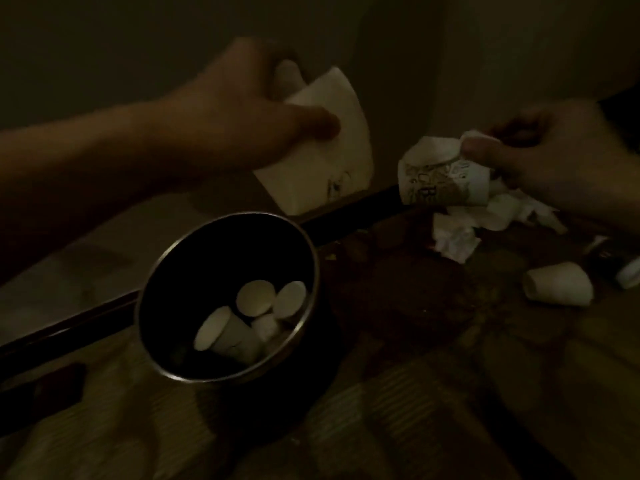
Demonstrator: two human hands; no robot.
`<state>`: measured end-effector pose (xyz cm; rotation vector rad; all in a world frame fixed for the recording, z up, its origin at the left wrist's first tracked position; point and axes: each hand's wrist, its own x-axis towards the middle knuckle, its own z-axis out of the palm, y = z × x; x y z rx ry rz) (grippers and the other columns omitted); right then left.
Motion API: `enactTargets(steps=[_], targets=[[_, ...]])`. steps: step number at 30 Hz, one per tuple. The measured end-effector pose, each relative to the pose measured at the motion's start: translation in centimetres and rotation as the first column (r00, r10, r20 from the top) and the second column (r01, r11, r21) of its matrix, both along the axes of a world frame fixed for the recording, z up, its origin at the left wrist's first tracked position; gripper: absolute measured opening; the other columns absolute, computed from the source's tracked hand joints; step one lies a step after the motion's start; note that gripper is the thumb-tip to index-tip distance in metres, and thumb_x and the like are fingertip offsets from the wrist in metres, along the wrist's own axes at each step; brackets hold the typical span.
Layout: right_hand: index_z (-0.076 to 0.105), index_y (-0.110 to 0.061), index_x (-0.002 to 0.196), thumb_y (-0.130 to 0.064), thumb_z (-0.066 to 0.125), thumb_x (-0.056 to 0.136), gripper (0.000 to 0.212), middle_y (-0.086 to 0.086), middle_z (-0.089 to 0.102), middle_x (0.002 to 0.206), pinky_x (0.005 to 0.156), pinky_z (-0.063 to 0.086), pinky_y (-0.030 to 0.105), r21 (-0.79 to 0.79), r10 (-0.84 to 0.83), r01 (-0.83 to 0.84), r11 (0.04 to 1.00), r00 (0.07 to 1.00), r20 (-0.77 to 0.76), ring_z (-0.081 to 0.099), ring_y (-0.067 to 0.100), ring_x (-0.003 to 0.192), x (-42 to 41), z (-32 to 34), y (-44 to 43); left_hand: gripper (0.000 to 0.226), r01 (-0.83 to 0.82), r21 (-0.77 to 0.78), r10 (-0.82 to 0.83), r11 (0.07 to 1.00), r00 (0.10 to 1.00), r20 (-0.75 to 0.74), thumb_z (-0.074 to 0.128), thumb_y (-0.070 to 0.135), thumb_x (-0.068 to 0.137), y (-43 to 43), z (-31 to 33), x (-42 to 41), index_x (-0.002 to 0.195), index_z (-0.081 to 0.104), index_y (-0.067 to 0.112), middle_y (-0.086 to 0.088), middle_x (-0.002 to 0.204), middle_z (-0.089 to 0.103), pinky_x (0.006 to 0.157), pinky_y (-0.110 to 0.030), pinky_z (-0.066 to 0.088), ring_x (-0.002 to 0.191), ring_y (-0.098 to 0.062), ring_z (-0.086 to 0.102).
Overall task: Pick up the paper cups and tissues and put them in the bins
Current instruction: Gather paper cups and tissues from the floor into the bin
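Dark, steel-rimmed round bin (166,271) already holds several white paper cups (239,320); the left hand (242,109) grips a large white paper cup (322,161) at its twelve o'clock. The right hand (540,161) pinches a crumpled printed cup (446,178) at two o'clock, while crumpled white tissues (457,237) and a small white cup (557,284) at three o'clock remain unbinned.

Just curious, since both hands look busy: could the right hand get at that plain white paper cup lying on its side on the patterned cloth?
Probably not yet. The path to the plain white paper cup looks clear, but the right hand already grips a crumpled printed paper cup.
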<state>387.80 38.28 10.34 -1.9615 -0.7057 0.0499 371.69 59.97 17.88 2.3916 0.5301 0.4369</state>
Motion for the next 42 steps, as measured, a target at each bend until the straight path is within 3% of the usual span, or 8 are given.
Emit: enactTargets(steps=[6, 11, 15, 19, 25, 31, 37, 42], targets=[[0.072, -0.028, 0.087, -0.037, 0.070, 0.081, 0.011, -0.007, 0.070, 0.075, 0.057, 0.055, 0.013, -0.157, 0.386, -0.377, 0.913, 0.922, 0.035, 0.066, -0.005, 0.072, -7.6, 5.0, 8.1, 0.022, -0.145, 0.052, 0.148, 0.988, 0.987, -0.057, 0.075, 0.045, 0.073, 7.9, 2.5, -7.7, 0.085, 0.058, 0.037, 0.012, 0.084, 0.061, 0.040, -0.016, 0.044, 0.067, -0.005, 0.061], [0.064, -0.032, 0.078, -0.036, 0.071, 0.085, 0.011, -0.016, 0.063, 0.072, 0.055, 0.045, 0.010, -0.557, 0.650, -0.576, 0.598, 0.755, -0.082, 0.061, -0.007, 0.065, -13.3, 2.7, 14.3, 0.032, -0.084, 0.044, 0.095, 0.995, 0.929, -0.358, 0.075, 0.045, 0.073, 11.7, 1.2, -9.5, 0.097, 0.059, 0.031, 0.002, 0.092, 0.064, 0.049, -0.026, 0.048, 0.077, -0.018, 0.064], [0.065, -0.030, 0.090, -0.040, 0.071, 0.085, 0.013, -0.016, 0.059, 0.081, 0.059, 0.047, 0.013, -0.681, 0.719, -0.618, 0.392, 0.668, -0.193, 0.061, 0.000, 0.078, -16.9, -0.8, 17.2, 0.040, -0.069, -0.052, 0.038, 0.996, 0.890, -0.454, 0.075, 0.042, 0.076, 13.2, -0.5, -9.7, 0.108, 0.057, 0.027, 0.001, 0.098, 0.064, 0.055, -0.029, 0.051, 0.082, -0.019, 0.066], [0.059, -0.034, 0.089, -0.045, 0.073, 0.081, 0.020, -0.016, 0.054, 0.092, 0.065, 0.050, 0.021, -0.633, 0.696, -0.690, 0.351, 0.644, -0.317, 0.059, 0.008, 0.089, -18.4, -4.4, 17.4, 0.032, -0.017, -0.054, -0.010, 0.998, 0.885, -0.465, 0.074, 0.044, 0.078, 13.9, -2.1, -10.0, 0.101, 0.061, 0.026, 0.001, 0.093, 0.066, 0.049, -0.027, 0.052, 0.077, -0.018, 0.068], [0.071, -0.023, 0.093, -0.046, 0.078, 0.075, 0.030, -0.014, 0.068, 0.083, 0.058, 0.049, 0.009, -0.524, 0.585, -0.731, 0.438, 0.674, -0.451, 0.065, -0.001, 0.076, -16.9, -6.1, 17.1, 0.034, -0.005, -0.148, -0.072, 0.989, 0.854, -0.515, 0.073, 0.043, 0.080, 14.5, -4.1, -10.4, 0.106, 0.059, 0.027, 0.000, 0.097, 0.065, 0.044, -0.022, 0.051, 0.079, -0.019, 0.069], [0.035, -0.029, 0.141, -0.066, 0.080, 0.041, 0.116, -0.001, 0.068, 0.110, 0.070, 0.058, 0.030, -0.157, 0.348, -0.583, 0.797, 0.656, -0.670, 0.073, 0.015, 0.087, -14.2, -4.0, 17.4, 0.030, -0.053, -0.368, -0.131, 0.928, 0.880, -0.456, 0.072, 0.042, 0.079, 15.3, -5.5, -10.7, 0.104, 0.062, 0.029, -0.002, 0.101, 0.067, 0.052, -0.026, 0.053, 0.083, -0.019, 0.070], [0.051, -0.018, 0.134, -0.032, 0.080, 0.071, 0.071, 0.003, 0.067, 0.117, 0.083, 0.059, 0.043, -0.045, 0.374, -0.546, 0.836, 0.628, -0.683, 0.070, 0.019, 0.098, -13.3, -2.8, 19.4, 0.028, -0.036, -0.544, -0.184, 0.838, 0.921, -0.345, 0.067, 0.038, 0.086, 13.6, -6.9, -9.8, 0.110, 0.060, 0.025, -0.001, 0.104, 0.069, 0.055, -0.022, 0.055, 0.081, -0.011, 0.072], [0.053, -0.024, 0.124, -0.031, 0.075, 0.083, 0.047, -0.002, 0.064, 0.105, 0.070, 0.057, 0.029, -0.342, 0.429, -0.556, 0.758, 0.819, -0.381, 0.065, 0.012, 0.090, -13.2, -3.2, 20.1, 0.032, 0.071, -0.128, -0.124, 0.989, 0.869, -0.478, 0.048, 0.053, 0.094, 13.3, -8.4, -9.9, 0.104, 0.056, 0.023, 0.001, 0.104, 0.061, 0.062, -0.026, 0.049, 0.089, -0.011, 0.061]])
